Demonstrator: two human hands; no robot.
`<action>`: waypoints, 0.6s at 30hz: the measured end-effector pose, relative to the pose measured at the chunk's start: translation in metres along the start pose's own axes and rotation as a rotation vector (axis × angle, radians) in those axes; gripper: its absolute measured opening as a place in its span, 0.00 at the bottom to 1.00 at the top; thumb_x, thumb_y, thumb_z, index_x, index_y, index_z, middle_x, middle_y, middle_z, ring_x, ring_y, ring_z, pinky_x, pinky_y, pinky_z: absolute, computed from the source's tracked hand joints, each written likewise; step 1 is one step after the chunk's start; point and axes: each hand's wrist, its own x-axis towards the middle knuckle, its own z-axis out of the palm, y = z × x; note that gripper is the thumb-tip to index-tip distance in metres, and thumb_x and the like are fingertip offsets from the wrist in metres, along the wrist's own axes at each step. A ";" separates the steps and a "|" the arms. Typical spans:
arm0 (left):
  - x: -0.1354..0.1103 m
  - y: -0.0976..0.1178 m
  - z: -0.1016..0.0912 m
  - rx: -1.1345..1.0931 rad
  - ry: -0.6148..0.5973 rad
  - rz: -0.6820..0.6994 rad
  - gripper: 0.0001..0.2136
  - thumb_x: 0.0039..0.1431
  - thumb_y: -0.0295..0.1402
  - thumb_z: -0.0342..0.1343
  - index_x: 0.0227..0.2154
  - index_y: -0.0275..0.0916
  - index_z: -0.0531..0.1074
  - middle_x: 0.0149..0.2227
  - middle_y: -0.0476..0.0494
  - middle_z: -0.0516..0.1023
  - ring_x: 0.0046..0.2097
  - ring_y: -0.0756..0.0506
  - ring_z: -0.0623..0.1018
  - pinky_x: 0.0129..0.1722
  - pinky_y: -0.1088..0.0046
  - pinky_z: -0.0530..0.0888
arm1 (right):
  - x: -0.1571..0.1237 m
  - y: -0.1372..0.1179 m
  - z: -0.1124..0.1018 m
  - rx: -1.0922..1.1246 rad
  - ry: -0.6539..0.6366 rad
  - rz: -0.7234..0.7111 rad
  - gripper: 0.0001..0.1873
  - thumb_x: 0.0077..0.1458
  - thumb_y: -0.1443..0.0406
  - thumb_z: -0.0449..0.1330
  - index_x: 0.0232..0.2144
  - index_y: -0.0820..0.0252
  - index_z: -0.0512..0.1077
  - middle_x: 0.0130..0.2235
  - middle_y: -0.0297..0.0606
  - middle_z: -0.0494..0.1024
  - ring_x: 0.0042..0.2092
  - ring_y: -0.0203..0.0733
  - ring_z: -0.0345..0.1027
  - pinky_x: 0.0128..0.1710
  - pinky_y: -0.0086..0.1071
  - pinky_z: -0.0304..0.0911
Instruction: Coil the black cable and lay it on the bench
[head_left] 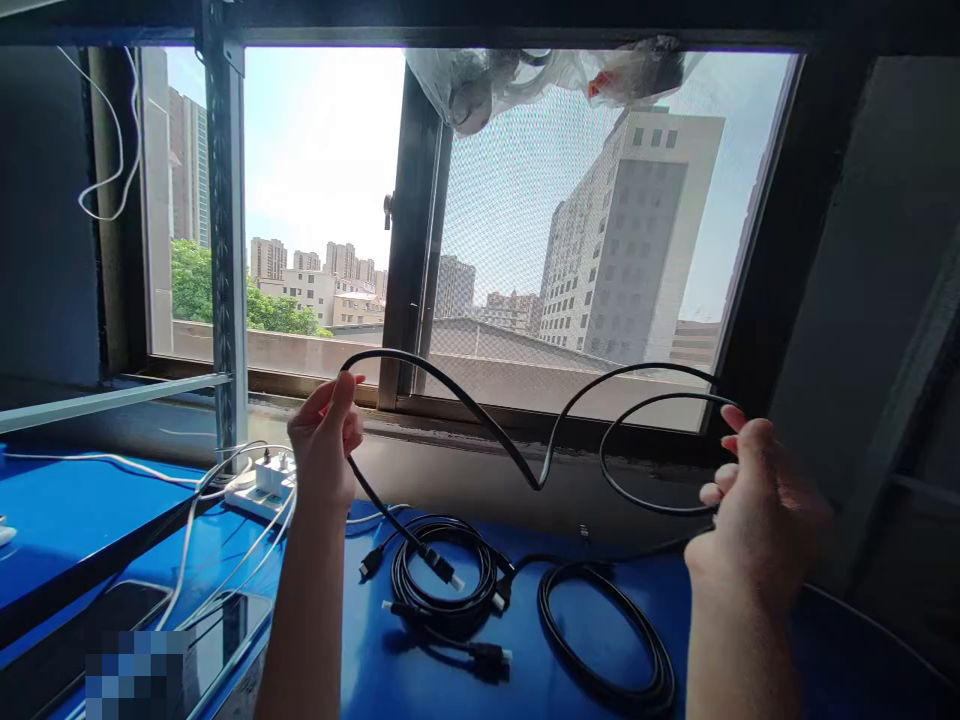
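A black cable (pixel 480 408) is stretched in the air between my two hands, sagging to a bend in the middle. My left hand (pixel 327 428) pinches it near one end; below that hand the end hangs down to a connector plug (pixel 441 568). On the other side my right hand (pixel 750 500) grips the cable, which makes a loop beside the fingers. Under the hands, a coiled black cable (pixel 405 590) with plugs lies on the blue table (pixel 435 695). Another black cable coil (pixel 555 630) lies to its right.
A white power strip (pixel 259 498) with an adapter and white wires stands at left. Phones (pixel 112 625) lie at the lower left, partly pixelated. A metal shelf post (pixel 229 250) rises before the window (pixel 322 150). Plastic bags (pixel 472 95) hang at the top.
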 end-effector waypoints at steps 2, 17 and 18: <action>-0.001 0.000 -0.002 0.045 -0.154 -0.036 0.17 0.32 0.51 0.65 0.19 0.45 0.71 0.11 0.58 0.47 0.17 0.56 0.46 0.21 0.71 0.41 | -0.003 -0.010 -0.002 0.104 0.187 0.044 0.15 0.46 0.51 0.58 0.24 0.55 0.67 0.47 0.39 0.72 0.21 0.30 0.43 0.21 0.34 0.40; -0.014 -0.006 0.019 0.064 -0.326 -0.137 0.13 0.32 0.46 0.64 0.16 0.43 0.71 0.11 0.57 0.48 0.16 0.58 0.47 0.18 0.72 0.41 | -0.019 -0.030 -0.012 -0.010 0.071 -0.163 0.13 0.50 0.51 0.58 0.36 0.47 0.71 0.31 0.37 0.67 0.21 0.35 0.45 0.21 0.35 0.42; -0.014 -0.007 0.019 0.048 -0.318 -0.130 0.13 0.33 0.46 0.64 0.16 0.43 0.70 0.11 0.57 0.47 0.16 0.57 0.47 0.18 0.72 0.41 | -0.020 -0.032 -0.013 -0.009 0.068 -0.164 0.13 0.49 0.52 0.59 0.37 0.47 0.71 0.30 0.37 0.67 0.21 0.34 0.44 0.21 0.34 0.42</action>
